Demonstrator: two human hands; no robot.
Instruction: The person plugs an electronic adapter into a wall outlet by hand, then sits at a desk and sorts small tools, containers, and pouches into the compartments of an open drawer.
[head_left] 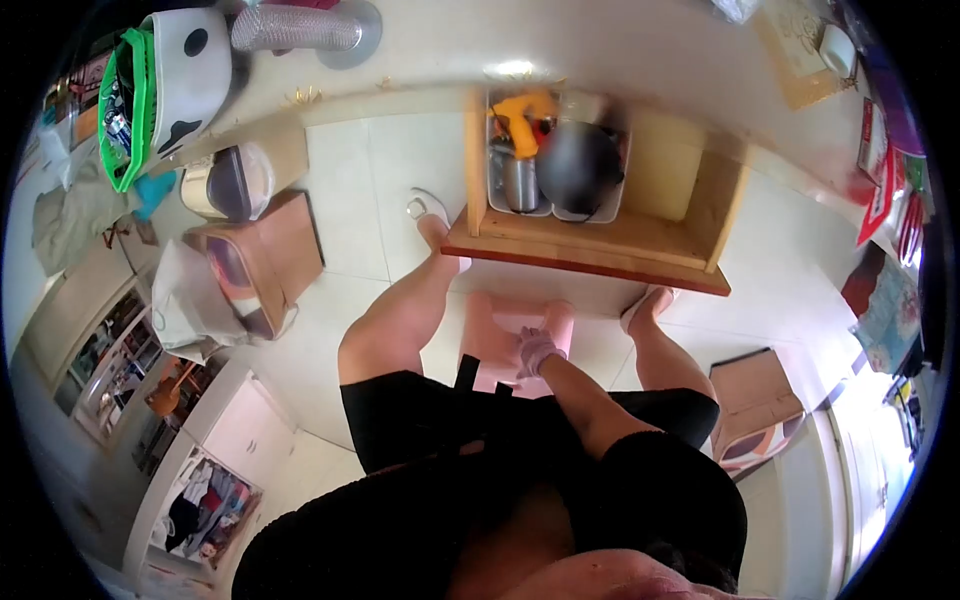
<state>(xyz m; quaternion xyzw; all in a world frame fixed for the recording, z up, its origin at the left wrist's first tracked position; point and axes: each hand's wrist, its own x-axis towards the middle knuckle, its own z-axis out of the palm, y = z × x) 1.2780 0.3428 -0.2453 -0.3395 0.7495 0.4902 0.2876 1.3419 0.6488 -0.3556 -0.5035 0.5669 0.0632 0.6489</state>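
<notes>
Far to the left of the pulled-out drawer (590, 264) you have a green basket (143, 110) beside a white container (188, 85) with dark patches. Lower down, still left of the drawer, a white bag (185, 300) stands against a carton (272, 240) on the floor. Your left hand does not show anywhere, so how far open it is, or what it has hold of, cannot be told.

Just in front of the drawer, between your legs, is the pink stool (478, 330). In the drawer's left part sits one bin (493, 182), with a shiny cylinder (520, 185) and an orange tool (522, 122) in it. Your right hand (538, 352), apparently gloved, is low over the stool, well apart from the drawer; the fingers look partly bent, but you cannot tell whether they grip anything. Next along, a second bin (612, 208) stands inside the drawer, mostly hidden by a blurred dark round thing (580, 168).

Judging by this, the drawer has been opened and both bins are in place; it has not been pushed shut. Whether the contents need more handling cannot be judged.

Right of the drawer, another carton (752, 390) stands on the floor, and farther up a white roll (838, 50) lies on the desk (640, 50).
</notes>
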